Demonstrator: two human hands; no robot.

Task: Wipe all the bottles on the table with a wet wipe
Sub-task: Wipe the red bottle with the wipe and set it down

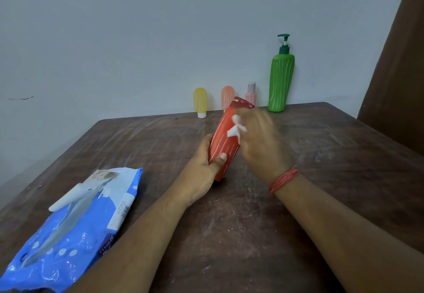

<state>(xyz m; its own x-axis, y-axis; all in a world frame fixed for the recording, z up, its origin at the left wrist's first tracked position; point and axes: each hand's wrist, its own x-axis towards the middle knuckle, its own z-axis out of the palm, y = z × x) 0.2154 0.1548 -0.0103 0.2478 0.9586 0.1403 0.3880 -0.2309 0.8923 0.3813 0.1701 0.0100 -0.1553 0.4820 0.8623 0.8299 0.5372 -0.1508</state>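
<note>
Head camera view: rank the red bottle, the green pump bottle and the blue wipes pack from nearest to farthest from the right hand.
1. Red bottle: right under the right hand, which rubs a wet wipe on it.
2. Green pump bottle: upright by the wall, beyond the hand and a little to its right.
3. Blue wipes pack: flat at the table's near left edge.

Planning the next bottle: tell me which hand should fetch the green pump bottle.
Probably the left hand, once it sets down the red bottle. The right hand holds the wipe, though it is nearer the green pump bottle.
</note>
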